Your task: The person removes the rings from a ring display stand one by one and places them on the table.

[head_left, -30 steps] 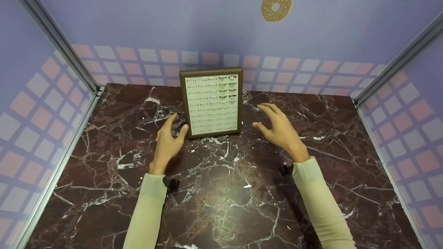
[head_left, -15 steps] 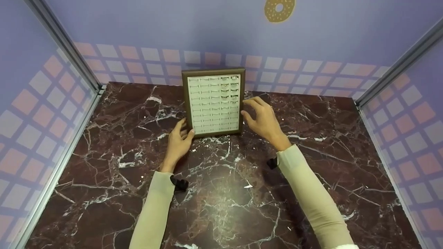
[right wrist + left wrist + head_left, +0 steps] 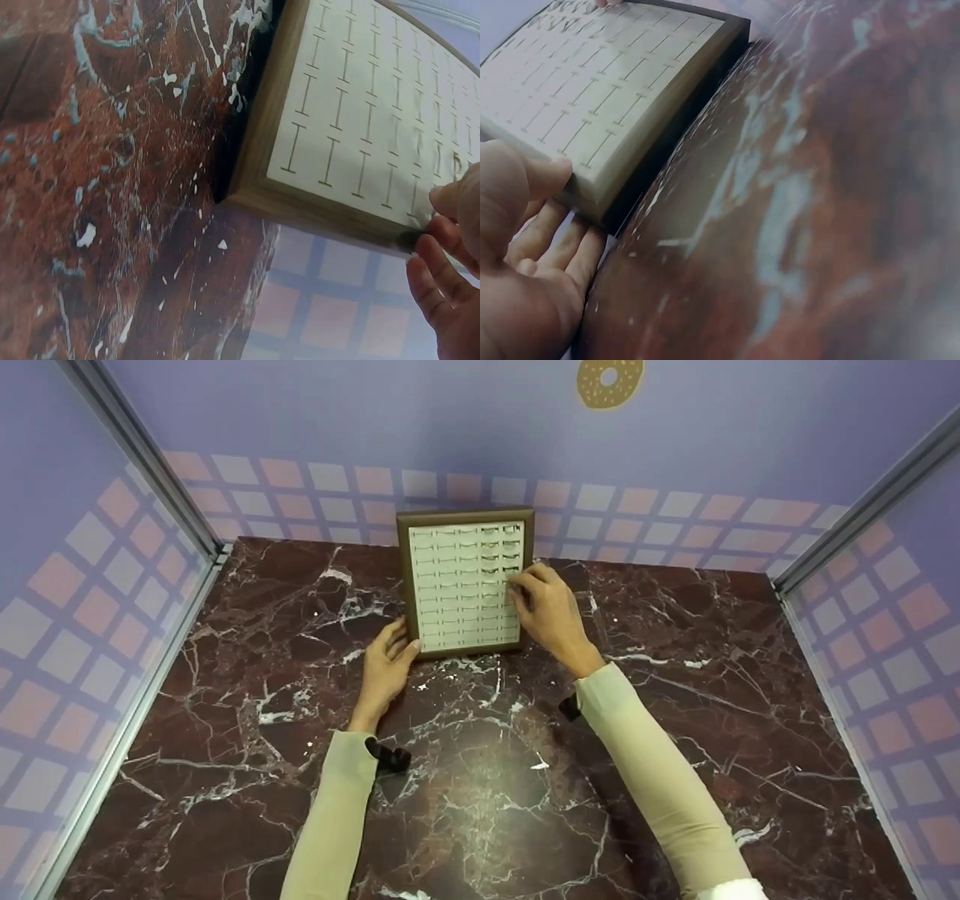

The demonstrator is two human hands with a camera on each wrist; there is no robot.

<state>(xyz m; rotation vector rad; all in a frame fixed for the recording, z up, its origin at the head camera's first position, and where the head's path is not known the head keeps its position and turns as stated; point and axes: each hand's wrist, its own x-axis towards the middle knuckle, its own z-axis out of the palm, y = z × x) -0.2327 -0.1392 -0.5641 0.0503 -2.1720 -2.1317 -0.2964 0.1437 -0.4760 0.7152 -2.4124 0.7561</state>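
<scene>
A ring display board (image 3: 466,619) stands tilted back near the rear wall, with a brown frame and a white face cut with rows of slots. Several rings (image 3: 490,545) sit in the slots at its upper right. My left hand (image 3: 385,675) grips the lower left corner, thumb on the front and fingers at the side, as the left wrist view shows. My right hand (image 3: 551,611) reaches over the right edge, its thumb and fingertips pinching at a ring in the right column. The fingertips hide most of that ring; another ring (image 3: 457,161) shows close by in the right wrist view.
The board stands on a dark red marbled table (image 3: 480,795) with white veins. Behind it rises a purple wall (image 3: 337,420) with pink and white squares and a doughnut picture (image 3: 609,379). Side panels with metal posts (image 3: 135,435) close in left and right.
My right hand has moved left from beside the board onto its right column, its fingers closing together. My left hand has moved right and taken hold of the lower left corner.
</scene>
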